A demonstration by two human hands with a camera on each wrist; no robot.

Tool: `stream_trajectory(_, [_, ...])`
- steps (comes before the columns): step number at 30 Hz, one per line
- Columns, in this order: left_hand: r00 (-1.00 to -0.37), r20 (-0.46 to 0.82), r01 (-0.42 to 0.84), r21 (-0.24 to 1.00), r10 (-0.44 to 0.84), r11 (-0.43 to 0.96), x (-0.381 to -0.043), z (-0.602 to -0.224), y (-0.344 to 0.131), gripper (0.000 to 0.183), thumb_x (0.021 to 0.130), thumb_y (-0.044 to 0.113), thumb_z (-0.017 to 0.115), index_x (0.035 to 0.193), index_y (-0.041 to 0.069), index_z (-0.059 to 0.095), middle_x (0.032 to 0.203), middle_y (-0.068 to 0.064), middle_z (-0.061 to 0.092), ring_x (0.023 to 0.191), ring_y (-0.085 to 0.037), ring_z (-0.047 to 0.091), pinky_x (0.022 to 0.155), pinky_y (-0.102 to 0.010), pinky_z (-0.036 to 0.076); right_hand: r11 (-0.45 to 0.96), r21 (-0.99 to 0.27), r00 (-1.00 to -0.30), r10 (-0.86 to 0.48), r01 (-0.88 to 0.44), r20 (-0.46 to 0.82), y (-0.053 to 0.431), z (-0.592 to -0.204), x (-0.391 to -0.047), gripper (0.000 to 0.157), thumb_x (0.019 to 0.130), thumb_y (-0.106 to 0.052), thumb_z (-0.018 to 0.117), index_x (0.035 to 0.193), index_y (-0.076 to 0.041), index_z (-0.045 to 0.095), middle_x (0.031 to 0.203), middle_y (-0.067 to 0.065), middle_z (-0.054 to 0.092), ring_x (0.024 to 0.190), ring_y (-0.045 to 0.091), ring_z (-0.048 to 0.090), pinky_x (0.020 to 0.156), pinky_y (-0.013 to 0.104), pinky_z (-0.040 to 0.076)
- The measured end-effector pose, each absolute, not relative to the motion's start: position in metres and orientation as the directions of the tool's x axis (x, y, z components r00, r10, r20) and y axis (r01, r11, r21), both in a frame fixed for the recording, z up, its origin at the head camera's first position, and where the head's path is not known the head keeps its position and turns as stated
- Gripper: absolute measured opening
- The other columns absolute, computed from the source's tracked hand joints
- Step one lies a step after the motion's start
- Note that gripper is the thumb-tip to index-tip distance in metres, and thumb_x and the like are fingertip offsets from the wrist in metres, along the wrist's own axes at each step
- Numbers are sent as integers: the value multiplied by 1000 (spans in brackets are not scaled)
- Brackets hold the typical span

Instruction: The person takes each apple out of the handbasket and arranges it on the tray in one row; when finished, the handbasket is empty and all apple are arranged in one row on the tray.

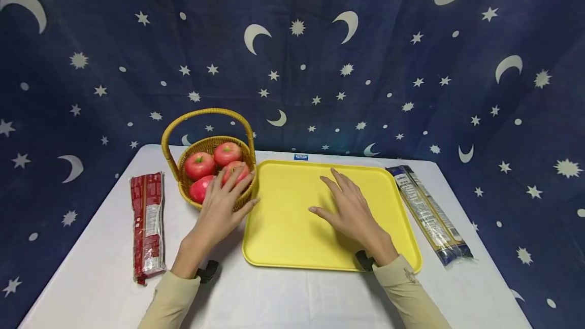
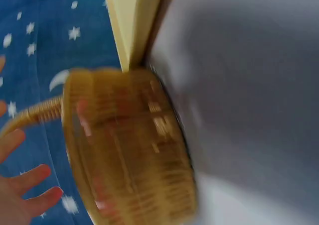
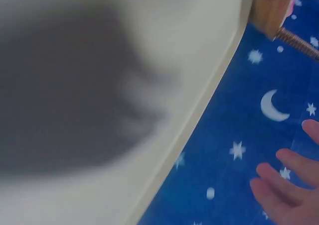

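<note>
A wicker basket (image 1: 207, 143) with a tall arched handle stands at the left of the table and holds several red apples (image 1: 200, 165). My left hand (image 1: 221, 207) hovers over the basket's front right side, fingers spread. In the left wrist view its fingers (image 2: 35, 180) show beside the rim, apart from the blurred basket (image 2: 134, 150). Over the yellow tray (image 1: 279, 237) my right hand (image 1: 352, 212) is held with loose fingers and nothing in it. The right wrist view shows those fingers (image 3: 284, 185) in the air, with the hand's shadow on the tray (image 3: 209, 51).
A red packet (image 1: 148, 225) lies on the white table (image 1: 274, 298) at the left. At the right, beside the tray, lie long blue-and-gold packets (image 1: 429, 212). A small blue label (image 1: 301, 157) sits behind the tray. A dark starry cloth (image 1: 301, 90) hangs behind.
</note>
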State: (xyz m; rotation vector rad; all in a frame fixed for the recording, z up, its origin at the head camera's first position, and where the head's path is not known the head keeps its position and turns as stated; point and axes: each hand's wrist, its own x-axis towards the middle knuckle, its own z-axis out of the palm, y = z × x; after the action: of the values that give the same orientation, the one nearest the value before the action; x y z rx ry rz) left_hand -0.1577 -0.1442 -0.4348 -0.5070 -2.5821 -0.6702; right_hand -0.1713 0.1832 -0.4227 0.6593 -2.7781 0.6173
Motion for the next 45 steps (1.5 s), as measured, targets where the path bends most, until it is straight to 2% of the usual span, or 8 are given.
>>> stream_trajectory(4, [-790,611,420,467,60,779,-152,-437,-164,58,89,15,77,144,7,58,155,-17,49,137,-47,42,109,-68,36,739,-521,-904,-365,-426,221,167,-418,-183,80,87,-51,79,153,-17,48,163,11,40,149,36,37,118,63,35])
stream_trajectory(8, [-773,622,349,582,-126,734,-148,-439,-181,57,83,-2,68,139,-3,57,149,-23,50,133,-45,43,105,-62,39,660,-623,-899,-399,-419,182,147,-418,-199,76,88,-45,80,151,-16,50,157,8,47,145,33,44,117,58,39])
stream_trajectory(16, [-842,302,42,863,-447,504,-141,-445,-208,60,87,-1,67,142,-5,44,141,-28,42,130,-42,42,105,-54,39,521,-722,-847,-504,-456,171,104,-426,-228,72,86,-36,84,146,-12,53,148,8,54,130,40,56,109,54,49])
stream_trajectory(20, [-905,88,-71,934,-416,351,-148,-448,-215,69,94,4,62,154,-5,29,155,-30,33,135,-45,41,107,-50,42,483,-726,-816,-547,-490,187,84,-427,-240,72,84,-33,86,145,-10,55,145,8,56,129,39,56,109,52,49])
stream_trajectory(25, [-923,-93,-152,980,-373,132,-159,-454,-219,76,99,5,50,164,4,12,165,-25,24,143,-42,40,92,-15,46,424,-712,-760,-605,-560,237,58,-428,-252,69,83,-25,88,141,-4,56,141,12,57,126,38,58,107,51,51])
stream_trajectory(28, [-910,-116,-150,987,-397,54,-163,-458,-224,74,100,5,47,166,10,15,167,-21,25,145,-40,40,80,-3,44,419,-694,-739,-627,-585,244,42,-428,-256,67,83,-23,87,140,-3,57,139,12,58,125,32,57,108,48,51])
stream_trajectory(35, [-885,-152,-143,988,-440,-52,-169,-461,-232,68,101,7,48,165,19,26,168,-10,30,132,-23,46,84,-7,45,481,-599,-711,-668,-640,222,14,-423,-260,64,86,-27,85,140,-8,57,141,7,55,130,24,51,114,40,45])
stream_trajectory(45, [-893,-155,-126,987,-422,-95,-171,-465,-236,64,102,7,49,163,14,31,165,-10,34,115,-13,48,86,-7,49,637,-387,-722,-681,-666,122,-14,-428,-263,70,88,-30,82,147,-13,50,150,10,48,134,26,46,106,40,52])
